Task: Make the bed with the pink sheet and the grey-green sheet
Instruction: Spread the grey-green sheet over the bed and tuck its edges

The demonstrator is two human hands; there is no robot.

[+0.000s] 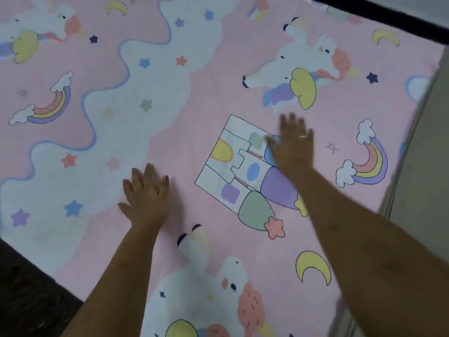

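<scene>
Pink, soft thin-cloth sheet with unicorn, rainbow and moon print (pixel 206 93) lies spread flat over the bed, nearly crease-free. Landmark is the printed white castle (pixel 243 171). Left hand (pixel 145 198) sits just left of the castle, right hand (pixel 294 147) on its upper right, blurred. Both are palm-down, fingers straight and spread, grasping nothing. I read this as smoothing the fabric flat. I can't identify the grey-green sheet; the plain grey strip (pixel 427 166) far right of the castle may be floor.

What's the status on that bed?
Left hand open, flat on pink sheet. Right hand open, flat too. Sheet spread smooth. Nothing in the way.
</scene>
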